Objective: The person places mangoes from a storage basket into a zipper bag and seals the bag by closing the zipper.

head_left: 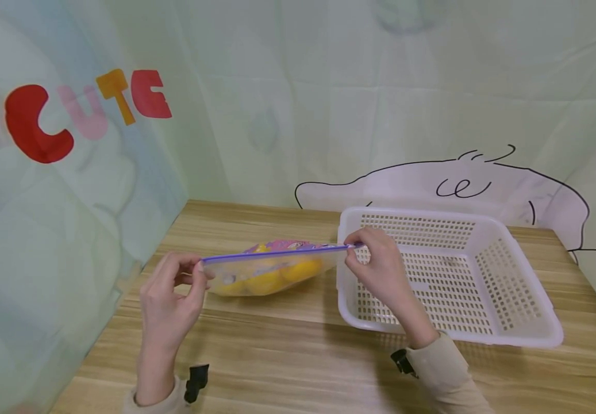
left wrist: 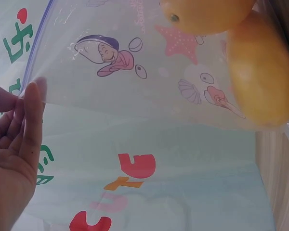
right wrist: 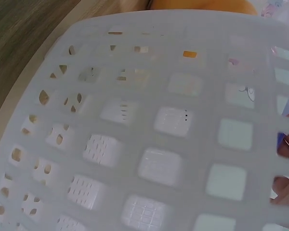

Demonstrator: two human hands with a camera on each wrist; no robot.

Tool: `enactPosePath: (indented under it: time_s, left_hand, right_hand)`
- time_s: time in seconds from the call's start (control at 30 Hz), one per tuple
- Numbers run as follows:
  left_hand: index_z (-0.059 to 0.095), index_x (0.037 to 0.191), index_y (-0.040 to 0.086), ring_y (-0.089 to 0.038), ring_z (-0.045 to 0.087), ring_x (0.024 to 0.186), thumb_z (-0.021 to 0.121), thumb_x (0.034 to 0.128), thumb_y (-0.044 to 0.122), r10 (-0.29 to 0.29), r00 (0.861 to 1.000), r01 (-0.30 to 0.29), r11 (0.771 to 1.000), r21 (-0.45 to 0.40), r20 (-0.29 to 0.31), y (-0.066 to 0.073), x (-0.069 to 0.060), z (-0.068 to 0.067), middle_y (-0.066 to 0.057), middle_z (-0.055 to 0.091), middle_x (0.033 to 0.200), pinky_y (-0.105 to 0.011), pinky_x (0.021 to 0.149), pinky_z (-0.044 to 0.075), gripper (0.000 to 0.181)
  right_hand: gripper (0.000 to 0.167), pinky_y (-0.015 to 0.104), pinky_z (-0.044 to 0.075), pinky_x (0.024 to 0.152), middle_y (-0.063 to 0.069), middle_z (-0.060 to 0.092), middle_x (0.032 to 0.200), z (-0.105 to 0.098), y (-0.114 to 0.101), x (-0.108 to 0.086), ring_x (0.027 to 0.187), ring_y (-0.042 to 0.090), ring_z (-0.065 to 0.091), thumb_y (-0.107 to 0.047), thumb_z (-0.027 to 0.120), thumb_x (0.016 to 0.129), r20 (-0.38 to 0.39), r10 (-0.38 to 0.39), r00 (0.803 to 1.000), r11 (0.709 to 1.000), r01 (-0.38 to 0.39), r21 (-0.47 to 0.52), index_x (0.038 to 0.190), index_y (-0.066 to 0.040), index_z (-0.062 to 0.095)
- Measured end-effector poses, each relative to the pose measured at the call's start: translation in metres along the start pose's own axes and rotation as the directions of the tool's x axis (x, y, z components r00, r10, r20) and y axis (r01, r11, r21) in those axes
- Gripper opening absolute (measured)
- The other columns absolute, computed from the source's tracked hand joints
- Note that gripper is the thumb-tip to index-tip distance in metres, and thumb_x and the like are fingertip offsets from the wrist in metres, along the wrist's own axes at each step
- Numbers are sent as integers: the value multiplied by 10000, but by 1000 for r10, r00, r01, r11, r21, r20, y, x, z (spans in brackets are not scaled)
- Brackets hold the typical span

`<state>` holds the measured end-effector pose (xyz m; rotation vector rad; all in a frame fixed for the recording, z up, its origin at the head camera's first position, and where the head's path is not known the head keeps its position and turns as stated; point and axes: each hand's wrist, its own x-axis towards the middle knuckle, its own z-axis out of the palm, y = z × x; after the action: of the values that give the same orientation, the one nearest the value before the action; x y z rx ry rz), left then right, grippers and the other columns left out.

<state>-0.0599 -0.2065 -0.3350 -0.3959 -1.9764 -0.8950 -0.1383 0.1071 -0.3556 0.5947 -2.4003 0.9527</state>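
A clear zip bag (head_left: 277, 261) with a purple zip edge and printed sea cartoons hangs between both hands, low over the table. Inside it lie several yellow-orange fruits (head_left: 268, 280); two of these smooth fruits (left wrist: 262, 72) show closely in the left wrist view. The left hand (head_left: 170, 293) pinches the left end of the zip edge between thumb and fingers. At the other end, beside the basket's left rim, the right hand (head_left: 380, 265) pinches the zip between thumb and index finger. In the right wrist view, the basket's wall hides most of that hand.
A white perforated plastic basket (head_left: 527, 276) stands on the wooden table (head_left: 277, 351) at the right, under the right forearm. A printed cloth backdrop (head_left: 251, 103) with "CUTE" lettering hangs behind and along the left side of the table.
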Motion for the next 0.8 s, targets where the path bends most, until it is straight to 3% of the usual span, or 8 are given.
enactPosePath:
  time_s: [0.8]
  left_hand:
    - [638,868,-75,143,554,734,574,820,-53,-9,1000,9,1000,-2,-7,0,-1,-1,-111,653,740,-31,645,477,84]
  right_hand:
    - [169,390,488,874,52,690,932,-5,4,-2,908,208,616,-41,648,766,-16,18,1000,1000,-18,16,919,-107,672]
